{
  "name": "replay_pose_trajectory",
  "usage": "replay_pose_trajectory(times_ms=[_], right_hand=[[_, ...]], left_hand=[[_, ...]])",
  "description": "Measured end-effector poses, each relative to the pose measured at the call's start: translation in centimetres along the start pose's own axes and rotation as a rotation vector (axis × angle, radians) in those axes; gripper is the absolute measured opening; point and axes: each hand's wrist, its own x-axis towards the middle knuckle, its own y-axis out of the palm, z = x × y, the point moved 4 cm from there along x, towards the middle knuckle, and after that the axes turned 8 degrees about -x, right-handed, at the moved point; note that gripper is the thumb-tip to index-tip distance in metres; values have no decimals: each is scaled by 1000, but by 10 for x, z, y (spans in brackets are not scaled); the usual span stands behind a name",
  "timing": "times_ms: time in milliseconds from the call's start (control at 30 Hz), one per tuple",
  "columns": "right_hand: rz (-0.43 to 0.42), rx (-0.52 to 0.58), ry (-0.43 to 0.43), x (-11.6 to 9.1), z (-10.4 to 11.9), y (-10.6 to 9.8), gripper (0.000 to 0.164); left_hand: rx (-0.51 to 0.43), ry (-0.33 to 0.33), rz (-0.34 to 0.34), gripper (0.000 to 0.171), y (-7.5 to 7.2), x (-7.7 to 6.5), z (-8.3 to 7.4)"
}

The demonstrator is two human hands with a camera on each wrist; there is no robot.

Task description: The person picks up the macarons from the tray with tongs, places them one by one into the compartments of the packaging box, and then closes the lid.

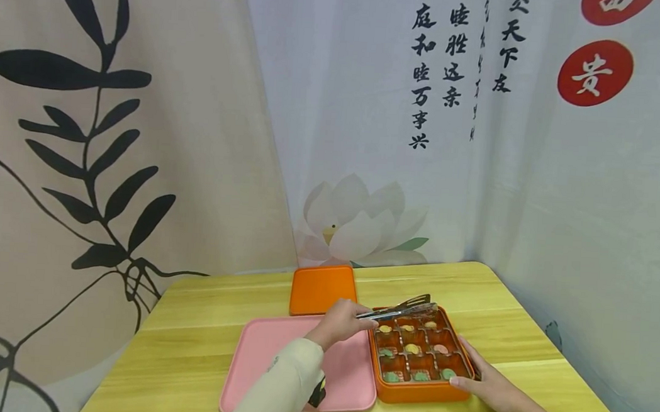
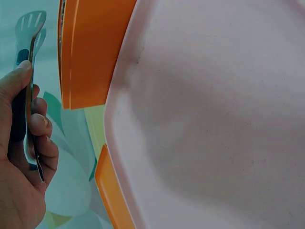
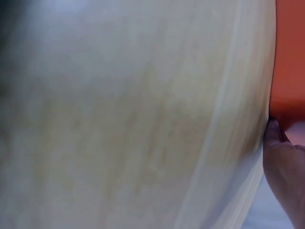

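My left hand grips metal tongs by their handles. The slotted heads reach over the back edge of an orange box. In the left wrist view, thumb and fingers of the left hand wrap round the tongs, which have dark grips. Clear-walled compartments in the box hold small yellow, green and pink molded pieces. At the box's front right corner, my right hand holds it, thumb at the front and fingers along the right side. Only its thumb area shows clearly in the right wrist view.
A pink tray lies left of the box, under the left forearm. Behind it is a flat orange lid. All rest on a wood-patterned table. A printed curtain hangs behind the table.
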Motion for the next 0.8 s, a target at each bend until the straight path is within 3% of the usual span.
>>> replay_pose_trajectory(times_ms=[133,400,600,800], right_hand=[[3,3,9,1,0,1,90],[15,-4,24,1,-2,0,89],[23,20,-1,0,0,0,89],[31,5,21,3,0,1,88]], left_hand=[[-4,-25,-4,38,-2,-1,2],[-16,-17,-48,26,-11,-5,5],[-45,-5,-91,17,-25,-13,7],[-68,-29,-133,21,-43,-23,17]])
